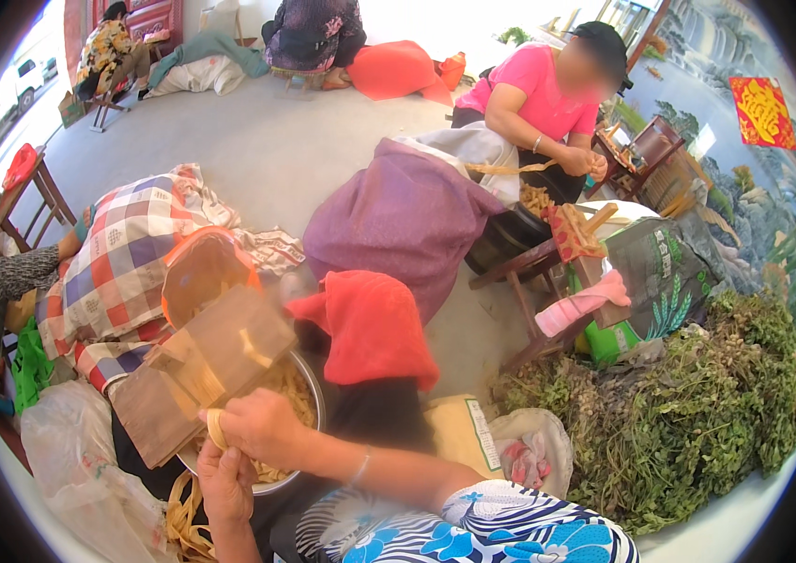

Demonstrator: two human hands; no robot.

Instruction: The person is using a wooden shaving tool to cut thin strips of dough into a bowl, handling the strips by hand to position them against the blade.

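My right hand reaches in from the right, its fingers closed on a pale yellow strip bent into a small loop. Just below it, my left hand pinches the lower end of the same strip. Behind my hands a brown wooden board lies tilted across a round metal basin, with a short pale strip on it. The basin holds many pale yellow pieces. More long strips hang in a bundle beside my left wrist.
A red cloth drapes over something dark by my right forearm. Dried green plants are heaped at the right. Beyond the basin stand an orange container, a checked sack and a purple sack. A person in pink sits beyond, handling strips.
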